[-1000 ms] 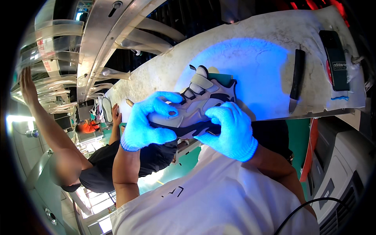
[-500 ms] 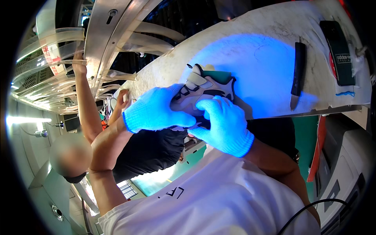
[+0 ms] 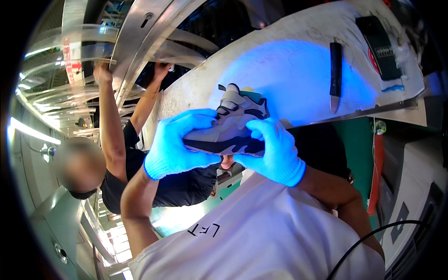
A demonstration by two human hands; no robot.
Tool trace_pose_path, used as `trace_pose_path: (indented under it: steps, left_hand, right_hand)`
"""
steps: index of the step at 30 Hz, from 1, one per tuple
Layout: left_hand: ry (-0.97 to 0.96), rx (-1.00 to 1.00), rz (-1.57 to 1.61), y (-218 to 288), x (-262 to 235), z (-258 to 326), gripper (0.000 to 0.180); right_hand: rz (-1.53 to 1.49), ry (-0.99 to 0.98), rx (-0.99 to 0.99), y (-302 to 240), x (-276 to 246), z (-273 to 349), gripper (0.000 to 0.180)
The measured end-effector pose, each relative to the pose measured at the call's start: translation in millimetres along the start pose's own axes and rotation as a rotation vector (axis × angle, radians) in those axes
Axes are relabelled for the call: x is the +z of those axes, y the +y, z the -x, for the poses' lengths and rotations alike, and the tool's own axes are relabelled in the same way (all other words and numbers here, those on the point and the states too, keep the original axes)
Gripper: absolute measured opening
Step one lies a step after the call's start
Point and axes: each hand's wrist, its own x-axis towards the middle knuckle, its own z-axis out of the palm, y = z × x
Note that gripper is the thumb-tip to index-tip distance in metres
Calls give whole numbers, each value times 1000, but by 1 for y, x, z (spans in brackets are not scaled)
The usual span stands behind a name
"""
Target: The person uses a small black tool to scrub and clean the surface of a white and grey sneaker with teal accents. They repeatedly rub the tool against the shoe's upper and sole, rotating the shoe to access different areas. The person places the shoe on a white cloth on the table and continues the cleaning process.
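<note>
Both my hands wear blue gloves and grip a grey and white sneaker (image 3: 231,122) with a dark sole and a teal lining. My left hand (image 3: 179,144) wraps the shoe's left end, fingers curled over its top. My right hand (image 3: 275,151) clasps the right end from below, thumb over the side. The shoe is held in the air just in front of a white worktable (image 3: 289,60) lit blue.
A black-handled knife (image 3: 335,74) and a flat black case (image 3: 379,46) lie on the table's right part. A person in a black shirt (image 3: 130,172) stands at the left, both arms raised to metal conveyor rails (image 3: 135,42). A red strip (image 3: 377,172) hangs at the right.
The shoe and both hands have come nearer and a little lower in view. The person at the left has raised both arms up to the metal rails.
</note>
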Motion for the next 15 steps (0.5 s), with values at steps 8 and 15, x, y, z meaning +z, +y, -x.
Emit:
trace_pose_path:
  steps: [8,15]
  left_hand:
    - [42,36,103,-20,10,5,60]
    - [-6,116,91,-29,3,-6,57]
  right_hand:
    - [20,-25,13,4,-2,6,77]
    - [6,34,24,14,5,-2,85]
